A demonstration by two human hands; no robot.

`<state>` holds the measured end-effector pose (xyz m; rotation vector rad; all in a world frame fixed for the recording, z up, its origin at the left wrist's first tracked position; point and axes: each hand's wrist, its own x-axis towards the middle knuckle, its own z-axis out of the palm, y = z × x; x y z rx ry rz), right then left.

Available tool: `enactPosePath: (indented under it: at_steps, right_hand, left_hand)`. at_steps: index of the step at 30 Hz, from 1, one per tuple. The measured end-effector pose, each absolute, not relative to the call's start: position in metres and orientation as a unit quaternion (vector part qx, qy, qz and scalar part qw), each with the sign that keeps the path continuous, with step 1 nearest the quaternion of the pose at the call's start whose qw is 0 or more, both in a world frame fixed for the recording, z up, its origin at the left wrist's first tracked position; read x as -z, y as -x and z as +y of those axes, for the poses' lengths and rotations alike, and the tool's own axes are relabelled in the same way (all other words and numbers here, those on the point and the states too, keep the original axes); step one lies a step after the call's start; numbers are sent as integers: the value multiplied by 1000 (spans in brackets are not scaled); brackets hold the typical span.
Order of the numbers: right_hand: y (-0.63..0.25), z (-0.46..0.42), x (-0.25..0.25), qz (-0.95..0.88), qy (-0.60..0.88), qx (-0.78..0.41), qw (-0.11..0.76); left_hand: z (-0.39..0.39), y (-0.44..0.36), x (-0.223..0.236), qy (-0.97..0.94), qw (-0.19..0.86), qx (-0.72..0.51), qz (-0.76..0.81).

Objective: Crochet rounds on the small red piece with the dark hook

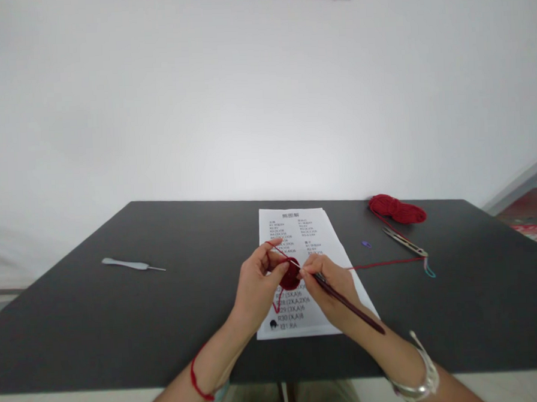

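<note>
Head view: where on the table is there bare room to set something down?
Bare table lies between the grey hook and the pattern sheet, and right of the sheet, below the strand from the yarn ball. It is crowded over the sheet, where the left hand and right hand hold the crochet piece and dark hook.

Pattern sheet (297, 226), grey crochet hook (130, 264), purple stitch marker (366, 244), black table (77, 331).

Matt black tabletop (122, 328), smooth white paper sheet (292, 224), fibrous red yarn (397, 209).
</note>
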<state>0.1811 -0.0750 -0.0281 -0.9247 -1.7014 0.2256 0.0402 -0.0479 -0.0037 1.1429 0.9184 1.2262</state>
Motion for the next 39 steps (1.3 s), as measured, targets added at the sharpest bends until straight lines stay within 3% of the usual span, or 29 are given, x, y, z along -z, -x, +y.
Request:
enactPosePath:
  at_steps: [8, 15, 20, 26, 33, 39]
  right_hand:
    - [-179, -75, 30, -729, 390, -92, 555]
    - [-182, -74, 29, -631, 453, -272, 568]
    - [-179, -75, 34, -695, 419, -182, 556]
    - [-181, -74, 32, -626, 449, -266, 580]
    - [-177, -75, 36, -677, 428, -154, 579]
    - [-178, -74, 37, -668, 434, -197, 571]
  left_hand:
    - [-48, -40, 2, -490, 567, -518, 412]
    - [-46, -39, 6, -523, 528, -522, 418]
    - [-45, -38, 8, -533, 527, -510, 422]
    - [-44, -38, 9, -543, 517, -508, 423]
    - [-45, -38, 11, -533, 528, -516, 413]
    - [-44, -38, 11, -526, 540, -513, 410]
